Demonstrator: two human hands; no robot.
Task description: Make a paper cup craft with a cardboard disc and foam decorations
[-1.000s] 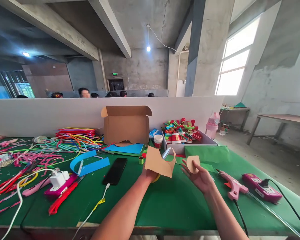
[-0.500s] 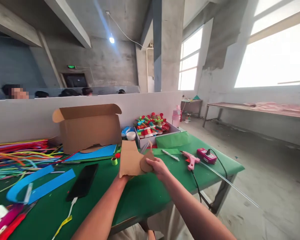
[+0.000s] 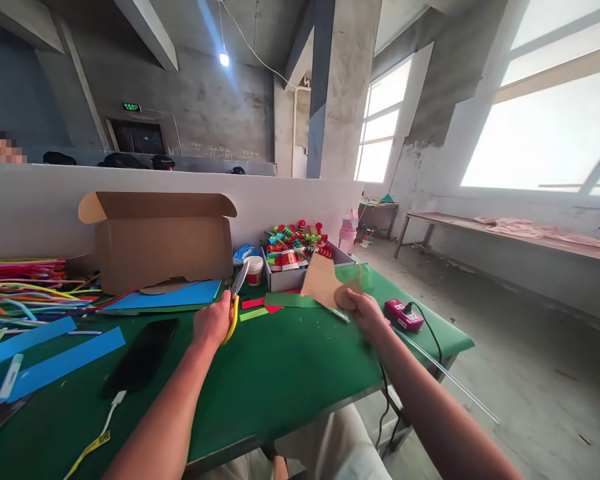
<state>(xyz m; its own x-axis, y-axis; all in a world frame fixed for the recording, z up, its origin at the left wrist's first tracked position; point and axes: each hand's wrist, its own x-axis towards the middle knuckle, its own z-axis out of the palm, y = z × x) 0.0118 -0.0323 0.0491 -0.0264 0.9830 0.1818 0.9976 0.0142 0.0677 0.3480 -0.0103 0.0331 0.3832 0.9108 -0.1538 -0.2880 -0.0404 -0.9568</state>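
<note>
My left hand (image 3: 214, 321) is closed around the yellow handles of a pair of scissors (image 3: 237, 293), whose metal blades point up and away from me. Off to the right, my right hand (image 3: 364, 312) pinches a piece of brown cardboard (image 3: 320, 280) with a rounded part by the fingers. The two hands are well apart above the green table (image 3: 280, 360). Beyond the scissors stand stacked paper cups (image 3: 254, 269). Red and green paper strips (image 3: 253, 303) lie between the hands, and a white pen (image 3: 341, 315) rests under the cardboard.
An open cardboard box (image 3: 165, 247) stands at the back left, near colourful pipe cleaners (image 3: 25, 287). A tray of colourful crafts (image 3: 293, 253) sits at the back. A phone (image 3: 143, 357) lies left, and a purple corded box (image 3: 403, 315) right.
My hands have separated. The left moved left and up with the scissors, now plainly visible; the right carried the cardboard rightward. The view has shifted slightly.
</note>
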